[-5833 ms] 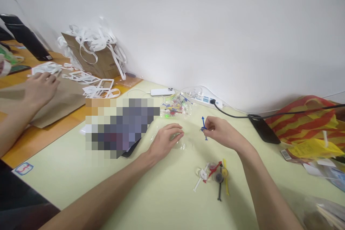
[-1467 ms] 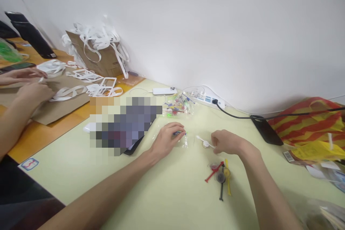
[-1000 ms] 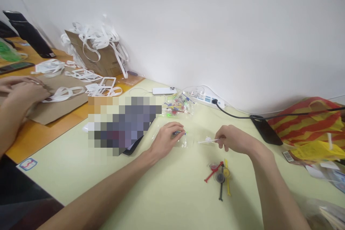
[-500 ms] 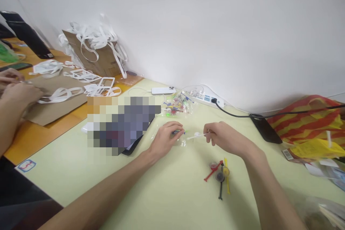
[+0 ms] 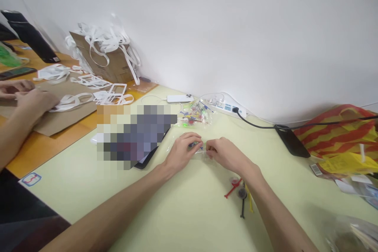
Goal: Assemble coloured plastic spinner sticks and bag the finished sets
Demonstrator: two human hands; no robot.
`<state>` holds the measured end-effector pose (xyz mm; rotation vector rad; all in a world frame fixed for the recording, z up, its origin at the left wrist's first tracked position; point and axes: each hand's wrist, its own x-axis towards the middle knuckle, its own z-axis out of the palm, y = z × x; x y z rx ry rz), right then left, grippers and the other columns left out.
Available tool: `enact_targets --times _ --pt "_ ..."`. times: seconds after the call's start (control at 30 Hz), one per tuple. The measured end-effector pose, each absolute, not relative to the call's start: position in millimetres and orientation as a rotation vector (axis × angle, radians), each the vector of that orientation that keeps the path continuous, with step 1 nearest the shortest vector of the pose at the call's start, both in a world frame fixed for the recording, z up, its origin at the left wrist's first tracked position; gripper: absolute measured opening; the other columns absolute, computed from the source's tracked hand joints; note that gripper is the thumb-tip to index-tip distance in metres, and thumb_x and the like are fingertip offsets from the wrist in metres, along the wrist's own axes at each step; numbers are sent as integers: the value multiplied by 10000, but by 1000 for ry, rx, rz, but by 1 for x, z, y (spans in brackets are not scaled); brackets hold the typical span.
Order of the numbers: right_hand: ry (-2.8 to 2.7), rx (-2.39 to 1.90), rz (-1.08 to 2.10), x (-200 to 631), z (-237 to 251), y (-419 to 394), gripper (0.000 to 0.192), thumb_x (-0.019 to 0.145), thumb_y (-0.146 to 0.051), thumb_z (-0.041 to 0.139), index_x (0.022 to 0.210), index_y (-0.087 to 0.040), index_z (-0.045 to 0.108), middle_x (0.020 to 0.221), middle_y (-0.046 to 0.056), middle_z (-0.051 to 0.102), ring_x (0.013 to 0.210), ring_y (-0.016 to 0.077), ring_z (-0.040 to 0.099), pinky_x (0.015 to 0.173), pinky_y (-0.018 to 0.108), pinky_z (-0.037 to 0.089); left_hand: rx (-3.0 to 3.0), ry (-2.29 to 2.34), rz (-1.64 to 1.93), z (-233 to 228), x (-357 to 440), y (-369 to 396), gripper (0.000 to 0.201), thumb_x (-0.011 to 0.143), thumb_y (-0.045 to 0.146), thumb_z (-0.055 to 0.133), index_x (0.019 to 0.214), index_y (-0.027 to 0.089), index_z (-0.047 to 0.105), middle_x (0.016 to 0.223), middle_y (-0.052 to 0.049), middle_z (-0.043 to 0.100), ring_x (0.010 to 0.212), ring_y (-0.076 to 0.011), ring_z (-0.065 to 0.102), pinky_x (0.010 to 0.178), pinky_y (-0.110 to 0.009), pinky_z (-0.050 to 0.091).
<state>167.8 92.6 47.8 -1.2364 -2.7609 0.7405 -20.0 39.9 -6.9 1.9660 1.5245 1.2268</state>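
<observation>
My left hand (image 5: 182, 150) is closed around a clear plastic bag (image 5: 208, 159), with small blue and green pieces (image 5: 194, 145) showing under its thumb. Close to its right, my right hand (image 5: 226, 153) has its fingers pinched at the bag's mouth. A sliver of a white plastic stick piece (image 5: 202, 151) shows between the hands; the rest is covered by the right fingers. Below my right wrist lie a red stick piece (image 5: 234, 183), a black one (image 5: 242, 202) and a yellow one (image 5: 251, 204), the yellow partly hidden by the forearm.
Filled clear bags of coloured pieces (image 5: 193, 117) lie behind my hands, near a white phone (image 5: 178, 98) and a power strip (image 5: 227, 106). At left is a blurred-out tablet (image 5: 144, 138); further left, a co-worker's hands (image 5: 37, 98) handle white straps. A black phone (image 5: 291, 141) lies right.
My right hand has moved left with the white stick piece, up to the bag in my left hand. My left hand stays in place. The co-worker's hands have shifted slightly right.
</observation>
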Motion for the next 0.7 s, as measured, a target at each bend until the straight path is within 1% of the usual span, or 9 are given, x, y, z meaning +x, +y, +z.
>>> enact_targets --times 0.1,0.23,0.43,0.57,0.63,0.7 --pt "-2768 -1244 680 162 44 89 173 821 -142 526 683 -198 613 657 13 626 572 124 491 563 246 260 1964 1529 1208 -7 -20 39 170 946 290 579 939 240 741 1113 -43 714 1059 -203 656 946 -335 512" --pt "-2734 -1333 591 153 38 86 204 814 -142 521 648 -201 623 603 17 609 562 137 493 561 260 253 1956 1527 1212 -8 -20 39 178 945 299 575 940 239 742 1120 -48 711 1059 -207 655 939 -342 518" --pt "-2592 -1505 597 143 26 86 241 879 -270 523 710 -202 680 665 50 664 592 156 543 558 261 268 1953 1530 1210 -7 -20 40 180 941 317 583 923 240 744 1113 -47 712 1048 -208 657 938 -342 520" --pt "-2587 -1467 654 141 24 85 263 906 -291 503 749 -209 697 653 30 653 585 142 530 551 252 277 1956 1529 1200 -7 -20 41 188 949 314 573 920 243 743 1117 -44 710 1052 -208 656 939 -339 518" --pt "-2605 -1413 717 145 28 87 261 911 -290 500 774 -214 709 645 16 647 578 133 522 552 245 288 1953 1533 1199 -8 -20 41 185 950 310 572 930 240 742 1121 -45 708 1057 -208 654 940 -335 516" --pt "-2606 -1377 802 155 39 91 244 905 -280 509 826 -209 728 679 19 666 599 134 541 568 242 314 1950 1540 1188 -8 -20 41 178 949 305 575 940 240 740 1129 -44 705 1062 -206 653 948 -334 510"
